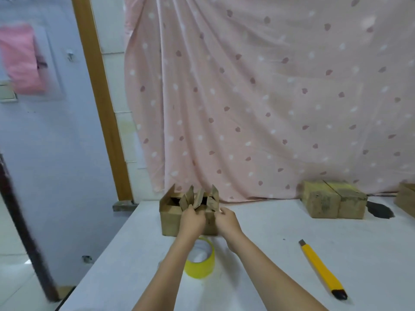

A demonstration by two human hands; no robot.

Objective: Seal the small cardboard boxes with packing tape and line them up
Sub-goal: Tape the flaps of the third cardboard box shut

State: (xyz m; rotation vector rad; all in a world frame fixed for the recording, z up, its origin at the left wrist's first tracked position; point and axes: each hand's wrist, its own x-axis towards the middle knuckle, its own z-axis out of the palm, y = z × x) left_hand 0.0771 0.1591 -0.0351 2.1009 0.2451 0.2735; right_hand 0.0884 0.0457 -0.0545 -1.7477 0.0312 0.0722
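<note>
Item 1, open box (170, 217): small cardboard box, stood on the white table (269, 254) near its far left edge, just in front of the curtain (258, 97). Top unsealed; several flaps (193, 197) stood up and tilted at odd angles, dark interior showing between them.

Item 2, left hand (190, 218): laid against the box's near face at the top, fingers curled round the near flap at the rim.

Item 3, right hand (226, 218): at the box's right top corner, fingertips pinched on a flap edge there.

Item 4, tape (202, 261): yellow roll, lay flat on the table just near of the box, partly hidden under the left forearm.

Item 5, knife (322, 269): yellow utility knife with black end, lay on the table to the right, well apart from the box, blade end pointing away.

Item 6, closed boxes (332, 202): two cardboard boxes touching side by side at the far right of the table, against the curtain, flaps down. Tape on them could not be told.

Item 7, another box (407, 198): cut off by the right edge.

Item 8, pink cloth (22, 59): blurred, hung on the wall at left.
</note>
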